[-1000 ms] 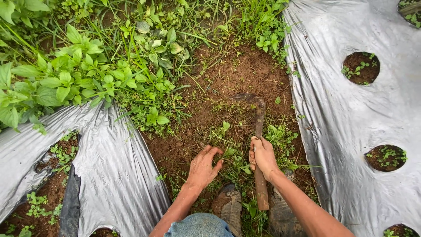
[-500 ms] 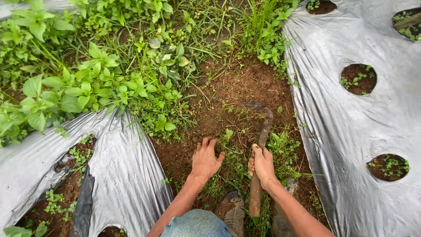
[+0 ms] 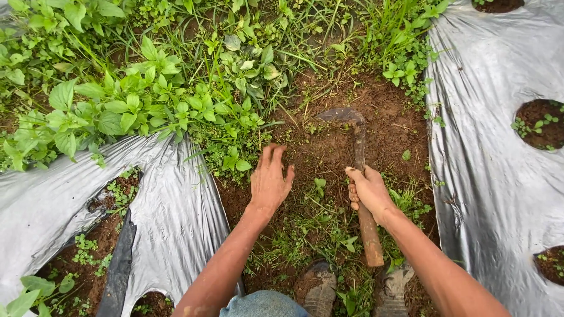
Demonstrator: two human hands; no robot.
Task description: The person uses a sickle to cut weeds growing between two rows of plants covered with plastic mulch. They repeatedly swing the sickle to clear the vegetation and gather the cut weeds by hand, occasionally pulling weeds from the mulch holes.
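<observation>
Two hands work mid-frame: the right hand [image 3: 369, 191] grips the hoe [image 3: 359, 176], its handle running up-frame to the blade. Left hand [image 3: 269, 181], fingers loosely spread, rests flat on the soil [image 3: 329, 147], left of the blade.

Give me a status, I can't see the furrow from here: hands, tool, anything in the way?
Right hand gripping the hand hoe, blade on bare soil. Left hand open, flat on the dirt. Low weeds between the hands; silver mulch sheets either side.

Bare brown soil [image 3: 329, 149], weeds [image 3: 147, 100], silver plastic sheeting [image 3: 493, 176] either side
</observation>
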